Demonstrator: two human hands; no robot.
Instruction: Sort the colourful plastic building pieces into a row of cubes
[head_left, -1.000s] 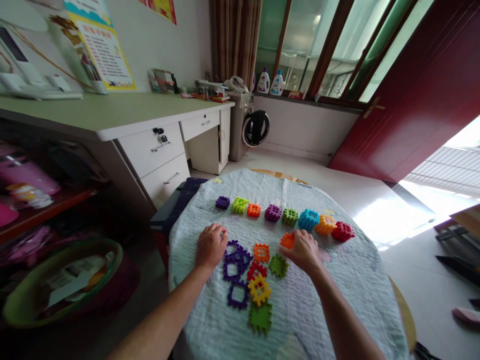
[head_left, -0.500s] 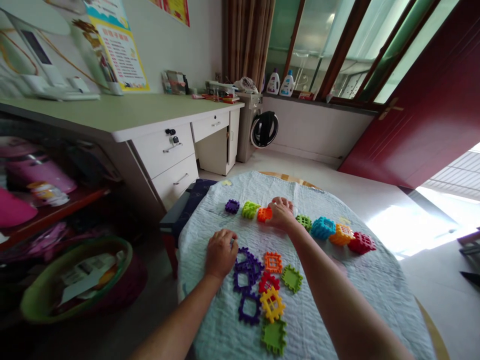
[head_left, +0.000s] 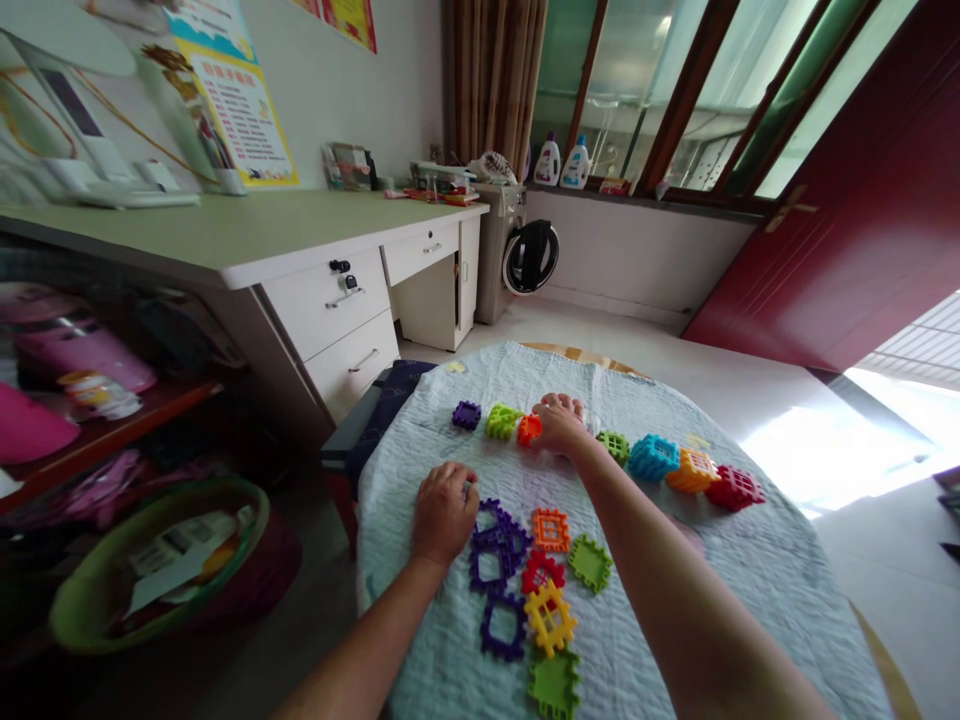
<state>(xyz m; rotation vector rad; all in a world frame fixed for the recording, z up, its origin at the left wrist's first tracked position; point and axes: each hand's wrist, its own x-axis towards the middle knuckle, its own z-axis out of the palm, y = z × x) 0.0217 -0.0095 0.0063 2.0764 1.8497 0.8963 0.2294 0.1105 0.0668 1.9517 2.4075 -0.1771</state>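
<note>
My right hand (head_left: pixel 559 424) reaches to the middle of a row of toy building pieces, its fingers curled around the orange pieces (head_left: pixel 529 430), which it partly hides. Left of it in the row are lime pieces (head_left: pixel 502 421) and a purple piece (head_left: pixel 466 415). To its right are green pieces (head_left: pixel 614 446), blue pieces (head_left: pixel 654 457), yellow pieces (head_left: pixel 693 470) and red pieces (head_left: pixel 736 487). My left hand (head_left: pixel 445 512) rests on the cloth with bent fingers, beside flat purple frames (head_left: pixel 491 565); whatever its fingers hold, if anything, is hidden.
Loose flat pieces lie nearer me: an orange one (head_left: pixel 551 529), a yellow one (head_left: pixel 550 617) and a green one (head_left: pixel 555 684). A pale blue cloth (head_left: pixel 675 590) covers the round table. A stool (head_left: pixel 375 410) stands at its left, near a desk (head_left: pixel 300 235) and a basket (head_left: pixel 64 610).
My right hand has shifted slightly and covers a little more of the orange pieces. The view has moved a little; my left hand stays beside the purple frames.
</note>
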